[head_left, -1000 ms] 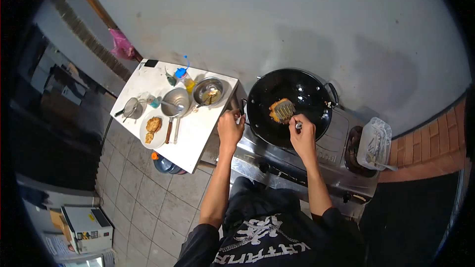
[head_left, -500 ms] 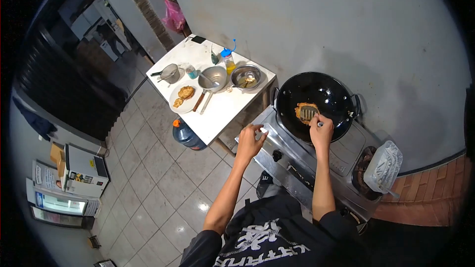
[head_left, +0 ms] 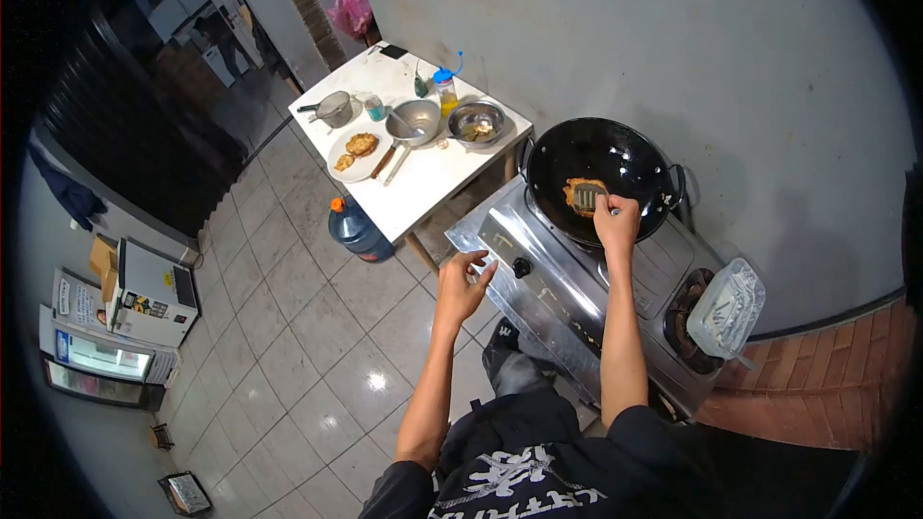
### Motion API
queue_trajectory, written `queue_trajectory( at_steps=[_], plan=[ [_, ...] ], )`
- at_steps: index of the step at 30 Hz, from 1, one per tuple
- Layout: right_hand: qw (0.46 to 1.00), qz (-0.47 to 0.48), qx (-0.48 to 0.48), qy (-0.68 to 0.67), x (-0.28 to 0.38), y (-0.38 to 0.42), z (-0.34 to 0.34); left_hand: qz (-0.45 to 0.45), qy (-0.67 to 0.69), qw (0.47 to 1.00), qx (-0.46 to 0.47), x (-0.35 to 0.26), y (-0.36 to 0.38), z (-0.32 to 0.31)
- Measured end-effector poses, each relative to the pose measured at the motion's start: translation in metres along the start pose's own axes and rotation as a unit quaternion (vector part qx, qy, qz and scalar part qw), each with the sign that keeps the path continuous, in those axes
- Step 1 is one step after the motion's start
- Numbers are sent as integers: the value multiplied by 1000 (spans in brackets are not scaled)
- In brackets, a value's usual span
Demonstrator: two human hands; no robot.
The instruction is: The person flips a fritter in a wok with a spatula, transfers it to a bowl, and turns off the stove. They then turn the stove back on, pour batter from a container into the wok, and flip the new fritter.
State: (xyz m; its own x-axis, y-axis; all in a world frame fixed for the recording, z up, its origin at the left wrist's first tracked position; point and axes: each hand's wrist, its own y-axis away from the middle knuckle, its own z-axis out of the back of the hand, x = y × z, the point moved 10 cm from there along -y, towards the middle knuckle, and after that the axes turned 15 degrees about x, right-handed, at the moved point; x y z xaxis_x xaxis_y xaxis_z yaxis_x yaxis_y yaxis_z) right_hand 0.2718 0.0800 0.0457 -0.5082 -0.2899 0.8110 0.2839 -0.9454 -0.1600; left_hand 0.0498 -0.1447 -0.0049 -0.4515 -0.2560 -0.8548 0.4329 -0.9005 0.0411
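Note:
In my right hand (head_left: 618,221) is a slotted spatula (head_left: 588,198), its handle gripped and its blade lying over a browned fritter (head_left: 580,183) inside the black wok (head_left: 630,159). The wok sits on the stove (head_left: 543,279), with a loop handle on each side. My left hand (head_left: 463,286) hovers near the stove's front left corner, fingers curved and apart, nothing in it. A stove knob (head_left: 522,267) is a little to its right.
On the white table (head_left: 423,194) stand a plate (head_left: 343,165) with fried pieces, metal bowls (head_left: 476,123), a strainer (head_left: 413,122) and an oil bottle (head_left: 445,94). A plastic container (head_left: 728,309) rests over the right burner. A water jug (head_left: 360,231) stands on the tiled floor.
The view has shifted, so the wok and table appear slightly higher and further left. My right hand keeps the spatula over the fritter; my left hand stays free beside the stove.

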Motion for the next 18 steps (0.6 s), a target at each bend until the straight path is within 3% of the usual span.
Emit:
queue_trajectory(
  at_steps=[8, 11, 18],
  plan=[
    [999, 27, -32, 14, 0, -16, -8, -40, -17, 999, 5, -17, -34, 10],
    [999, 43, 0, 26, 19, -5, -7, -49, -47, 997, 20, -20, -57, 14],
    [999, -35, -1, 15, 2, -21, -3, -67, -59, 994, 64, -37, -119, 18]
  ],
)
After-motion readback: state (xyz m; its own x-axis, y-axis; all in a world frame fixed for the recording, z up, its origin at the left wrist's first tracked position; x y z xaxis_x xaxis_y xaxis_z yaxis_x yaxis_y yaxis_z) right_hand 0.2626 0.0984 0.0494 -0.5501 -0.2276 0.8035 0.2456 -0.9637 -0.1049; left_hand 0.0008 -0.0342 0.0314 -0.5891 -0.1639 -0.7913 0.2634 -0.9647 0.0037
